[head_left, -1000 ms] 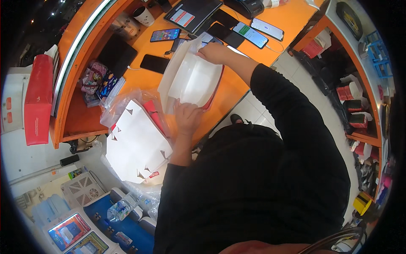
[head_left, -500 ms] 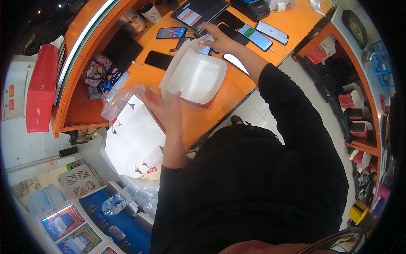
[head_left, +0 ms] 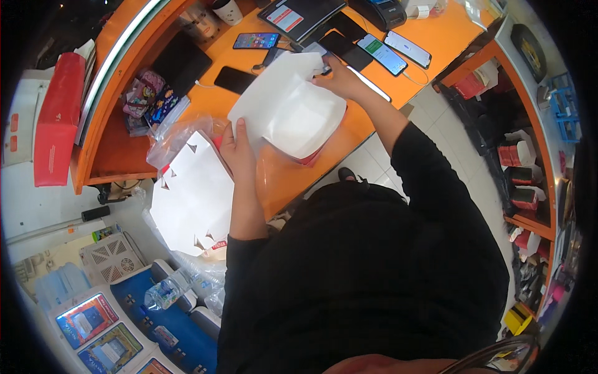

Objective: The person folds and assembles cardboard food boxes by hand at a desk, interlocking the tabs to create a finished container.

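A paper food box (head_left: 305,124), white inside and red outside, rests over the orange counter, its wide flap standing up on the far left side. My left hand (head_left: 238,149) pinches the near left edge of that flap between thumb and fingers. At the flap's far right corner, my right hand (head_left: 341,80) is closed on the box's edge, its fingertips partly hidden. Beside my left forearm lies a pile of flat white box blanks (head_left: 193,193) with slotted edges, in clear plastic wrapping.
Several phones lie on the orange counter (head_left: 286,181), among them a dark one (head_left: 234,80) and a lit one (head_left: 381,55). A tablet (head_left: 293,19) and a card terminal (head_left: 380,11) stand at the back. Shelves of folded red-and-white boxes (head_left: 523,153) line the right.
My left hand has gone from spread fingers to gripping the flap. My right hand has come down onto the box's far corner. The flap now spreads wider, and the box sits slightly further right.
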`<state>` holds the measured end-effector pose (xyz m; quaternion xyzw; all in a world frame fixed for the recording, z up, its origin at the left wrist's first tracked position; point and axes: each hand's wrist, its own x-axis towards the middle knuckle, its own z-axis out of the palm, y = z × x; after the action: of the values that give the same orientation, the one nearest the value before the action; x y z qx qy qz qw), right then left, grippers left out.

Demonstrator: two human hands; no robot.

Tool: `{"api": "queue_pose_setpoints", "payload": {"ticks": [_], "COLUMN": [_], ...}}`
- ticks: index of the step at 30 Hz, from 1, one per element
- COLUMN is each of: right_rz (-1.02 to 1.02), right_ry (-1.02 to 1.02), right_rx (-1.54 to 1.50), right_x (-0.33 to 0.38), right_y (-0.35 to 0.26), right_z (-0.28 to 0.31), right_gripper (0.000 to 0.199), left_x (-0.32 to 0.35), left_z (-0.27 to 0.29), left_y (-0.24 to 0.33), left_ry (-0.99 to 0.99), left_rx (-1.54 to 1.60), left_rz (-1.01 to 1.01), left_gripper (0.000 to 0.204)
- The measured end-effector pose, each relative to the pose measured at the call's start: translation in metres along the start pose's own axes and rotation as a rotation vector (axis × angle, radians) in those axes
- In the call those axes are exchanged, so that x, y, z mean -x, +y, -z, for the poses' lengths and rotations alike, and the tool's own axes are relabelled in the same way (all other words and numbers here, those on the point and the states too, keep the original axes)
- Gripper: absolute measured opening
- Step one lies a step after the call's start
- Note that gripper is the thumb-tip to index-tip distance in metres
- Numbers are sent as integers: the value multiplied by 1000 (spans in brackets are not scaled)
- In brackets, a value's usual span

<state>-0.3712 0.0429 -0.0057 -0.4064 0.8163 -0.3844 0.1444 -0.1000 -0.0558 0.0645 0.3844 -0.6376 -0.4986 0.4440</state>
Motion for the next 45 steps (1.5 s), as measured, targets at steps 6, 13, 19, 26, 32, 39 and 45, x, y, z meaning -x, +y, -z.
{"api": "queue_pose_setpoints", "payload": {"ticks": [6,13,19,26,32,39,45], "right_rz": [-356,-279,-303,-148,205,493,439], "right_ry": [-157,-210,-143,178,241,-42,-314], "right_rx": [-100,210,219,135,-354,-409,-397], "right_x": [43,79,68,83,133,163,178], "right_y": [-18,-35,-19,-42,-105,-175,-207], "right_z": [19,16,6,13,10,-48,-80], "right_gripper": [74,48,46,40,22,17,19], "left_x": [54,94,103,103,87,75,59], "left_z": [5,-2,-6,49,195,295,300], "left_y": [-43,-41,-54,-23,16,-49,-51], "left_ry": [265,-337,-380,-454,-599,-588,-422], "left_rx": [-407,21,245,112,-680,-643,-603], "left_rz": [-351,590,571,631,-188,10,104], "left_gripper": [48,39,38,40,55,26,16]}}
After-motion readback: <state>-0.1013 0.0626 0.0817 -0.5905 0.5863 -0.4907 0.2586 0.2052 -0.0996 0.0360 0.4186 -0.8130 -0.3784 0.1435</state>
